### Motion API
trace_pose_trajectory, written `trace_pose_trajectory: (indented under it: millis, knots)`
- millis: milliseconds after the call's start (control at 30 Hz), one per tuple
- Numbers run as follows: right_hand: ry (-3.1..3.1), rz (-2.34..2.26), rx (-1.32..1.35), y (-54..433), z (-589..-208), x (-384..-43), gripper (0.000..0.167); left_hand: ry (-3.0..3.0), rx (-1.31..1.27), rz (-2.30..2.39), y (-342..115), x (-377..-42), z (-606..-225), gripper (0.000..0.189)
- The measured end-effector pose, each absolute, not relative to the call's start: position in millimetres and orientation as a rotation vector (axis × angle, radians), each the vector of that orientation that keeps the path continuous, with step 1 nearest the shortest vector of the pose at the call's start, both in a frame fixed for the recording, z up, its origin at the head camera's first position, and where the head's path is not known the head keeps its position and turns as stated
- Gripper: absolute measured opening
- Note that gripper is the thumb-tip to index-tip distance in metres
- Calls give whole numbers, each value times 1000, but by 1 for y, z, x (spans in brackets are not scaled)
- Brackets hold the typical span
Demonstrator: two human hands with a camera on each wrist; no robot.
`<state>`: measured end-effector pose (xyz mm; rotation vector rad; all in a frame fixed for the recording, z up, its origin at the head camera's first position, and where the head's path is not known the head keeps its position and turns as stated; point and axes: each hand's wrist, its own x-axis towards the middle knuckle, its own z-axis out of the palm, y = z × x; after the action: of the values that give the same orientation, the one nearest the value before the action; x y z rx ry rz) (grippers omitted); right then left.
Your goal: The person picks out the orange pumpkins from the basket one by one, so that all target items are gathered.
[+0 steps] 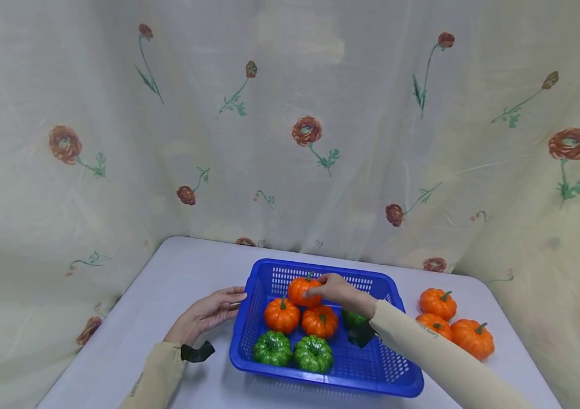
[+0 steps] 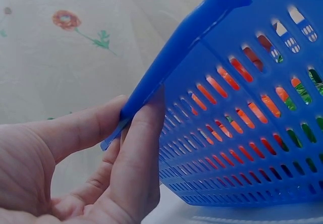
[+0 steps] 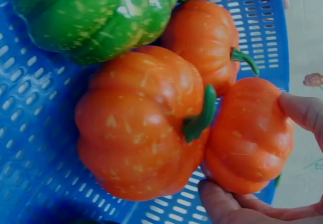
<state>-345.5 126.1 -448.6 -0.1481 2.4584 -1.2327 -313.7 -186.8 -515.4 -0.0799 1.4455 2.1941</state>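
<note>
A blue plastic basket (image 1: 402, 387) with slotted walls sits on the table. My left hand (image 1: 213, 311) pinches its left rim, thumb on one side and fingers on the other, as the left wrist view shows closely. Inside the basket's far part, my right hand (image 1: 343, 291) grips a small orange pumpkin (image 1: 302, 292) with a green stem. In the right wrist view this pumpkin (image 3: 250, 138) lies against two other orange pumpkins, a larger one (image 3: 144, 125) and one beyond it (image 3: 202, 45). Two green pumpkins (image 1: 272, 348) fill the near left corner; another green one (image 1: 353, 319) is partly hidden beneath my right wrist.
Three orange pumpkins (image 1: 474, 339) lie together on the white table (image 1: 192, 267) right of the basket, one partly covered by my right sleeve (image 1: 438, 352). A flower-patterned curtain (image 1: 269, 142) hangs behind and along both sides.
</note>
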Motion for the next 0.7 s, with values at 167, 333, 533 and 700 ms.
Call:
trace_pose_trajectory:
  millis: [167,333,533,700]
  knots:
    - [2483,-1274,-136,128,-452,-342,60,1429,-83,2196,-187,-313,-515,47]
    - [2498,-1256,-192,133,-449,-336,63,1389,-65,2211,-186,-311,-513,46]
    - [2508,-1225,-280,155,-435,-318,65,1391,-66,2210,-184,-310,-514,46]
    - [2542,-1178,-278,183,-422,-304,68,1383,-76,2222,-185,-310,-513,45]
